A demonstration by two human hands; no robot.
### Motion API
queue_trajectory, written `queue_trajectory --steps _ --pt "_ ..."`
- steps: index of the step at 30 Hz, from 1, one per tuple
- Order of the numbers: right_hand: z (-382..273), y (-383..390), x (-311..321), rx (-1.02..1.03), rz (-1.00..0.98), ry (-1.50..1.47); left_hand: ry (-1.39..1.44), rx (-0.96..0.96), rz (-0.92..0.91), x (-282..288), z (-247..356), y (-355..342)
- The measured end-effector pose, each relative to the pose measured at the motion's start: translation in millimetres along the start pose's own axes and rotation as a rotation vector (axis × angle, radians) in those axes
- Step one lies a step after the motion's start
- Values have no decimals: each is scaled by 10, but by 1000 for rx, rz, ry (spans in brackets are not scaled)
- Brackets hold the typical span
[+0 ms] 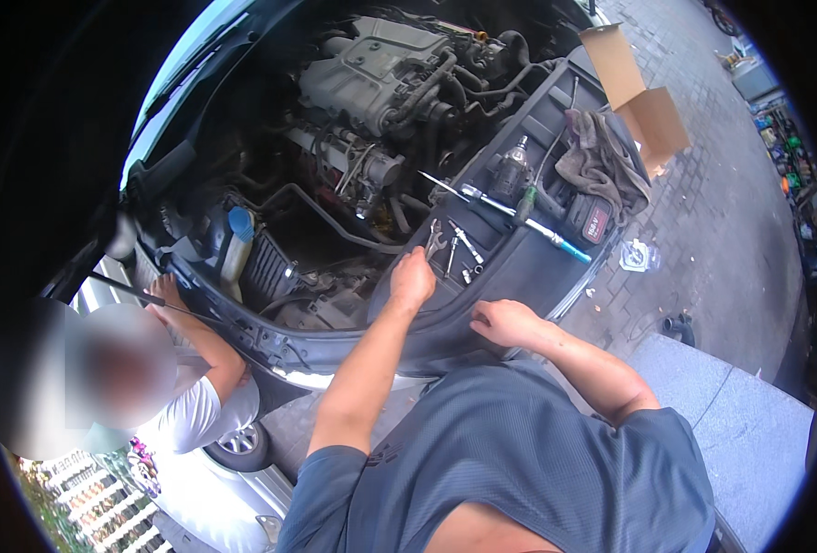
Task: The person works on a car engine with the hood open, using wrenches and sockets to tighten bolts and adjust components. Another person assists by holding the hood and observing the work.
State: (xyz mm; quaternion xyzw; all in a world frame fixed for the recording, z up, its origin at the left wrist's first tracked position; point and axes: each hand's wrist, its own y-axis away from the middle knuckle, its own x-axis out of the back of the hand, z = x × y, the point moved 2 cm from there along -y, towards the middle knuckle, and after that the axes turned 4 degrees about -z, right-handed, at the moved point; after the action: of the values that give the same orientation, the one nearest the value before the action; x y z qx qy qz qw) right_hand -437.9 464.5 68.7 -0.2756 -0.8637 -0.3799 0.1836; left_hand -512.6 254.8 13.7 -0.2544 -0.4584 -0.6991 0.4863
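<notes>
My left hand (413,279) is closed at the front edge of the car's engine bay, its fingers at the lower end of an open-ended wrench (437,241). Beside that wrench lie a ratchet-like metal tool (468,243), a thin metal bar (452,257) and small sockets (472,273) on the black plastic cover (514,263). My right hand (505,323) rests by the front rim of the car, its fingers loosely curled with nothing seen in them. The palm side of both hands is hidden.
Farther right on the cover lie a long torque wrench (542,230), a green-handled screwdriver (525,205), a cordless impact wrench (511,170) and a grey rag (602,161). An opened cardboard box (652,124) stands beyond. The engine (371,69) is exposed. Another person's arm (201,336) leans in at left.
</notes>
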Motion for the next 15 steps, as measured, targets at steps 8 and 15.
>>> queue_trajectory --steps 8,15 --pt "310 73 143 -38 65 60 -293 33 39 -260 109 97" --pt "389 54 240 -76 80 80 -184 15 -53 -121 214 96"
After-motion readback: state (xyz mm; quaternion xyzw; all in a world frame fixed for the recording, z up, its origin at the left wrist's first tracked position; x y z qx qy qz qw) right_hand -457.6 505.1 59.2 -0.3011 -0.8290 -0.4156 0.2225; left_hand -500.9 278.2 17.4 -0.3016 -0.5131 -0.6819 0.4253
